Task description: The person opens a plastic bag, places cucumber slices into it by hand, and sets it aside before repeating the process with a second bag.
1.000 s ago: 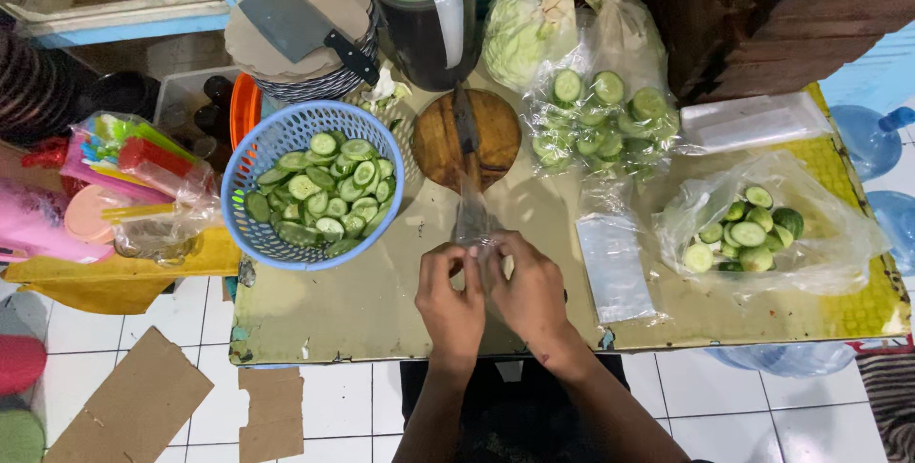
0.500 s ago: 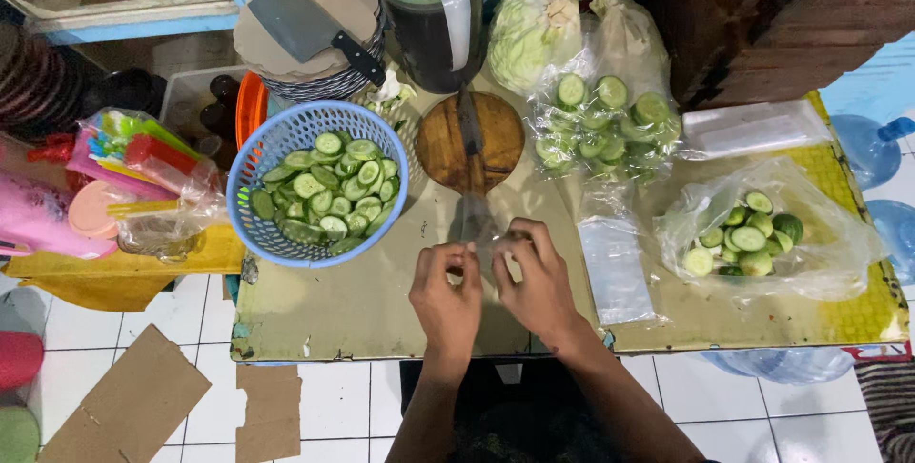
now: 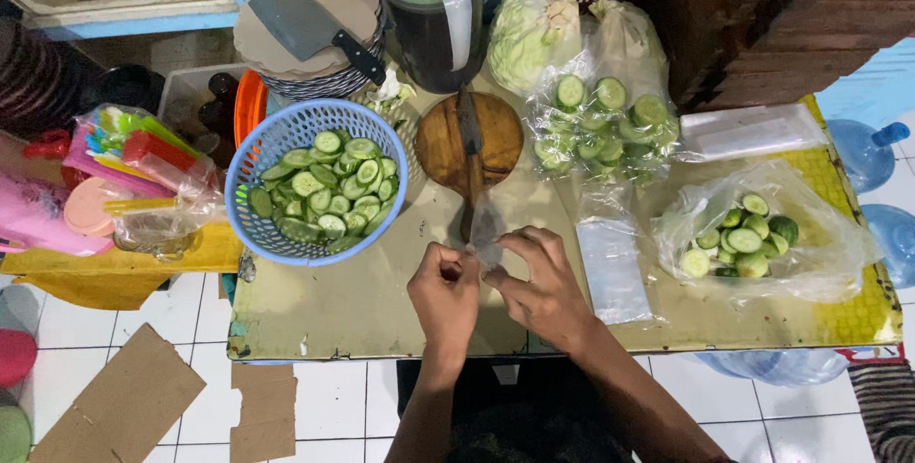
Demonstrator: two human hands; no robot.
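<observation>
My left hand [image 3: 443, 291] and my right hand [image 3: 538, 284] meet over the table's front edge, both pinching a small clear plastic bag [image 3: 486, 230] that stands up between them. Just behind the bag lies a knife [image 3: 469, 139] across a round wooden cutting board [image 3: 496, 139]. A blue basket [image 3: 276, 163] of sliced cucumber sits to the left of my left hand. To the right of my right hand lies a flat stack of clear bags [image 3: 610, 268].
The table [image 3: 353, 311] carries bagged cucumber slices [image 3: 596, 130], a bag of cucumber ends [image 3: 748, 239], a cabbage [image 3: 534, 34], a dark jug [image 3: 434, 10] and a cleaver [image 3: 305, 20] on stacked plates. Water bottles [image 3: 858, 153] stand at right, cardboard [image 3: 119, 406] on the tiled floor.
My hands have stayed near the table's front edge, working the small clear bag between them. The camera has shifted slightly; nothing else on the table moved.
</observation>
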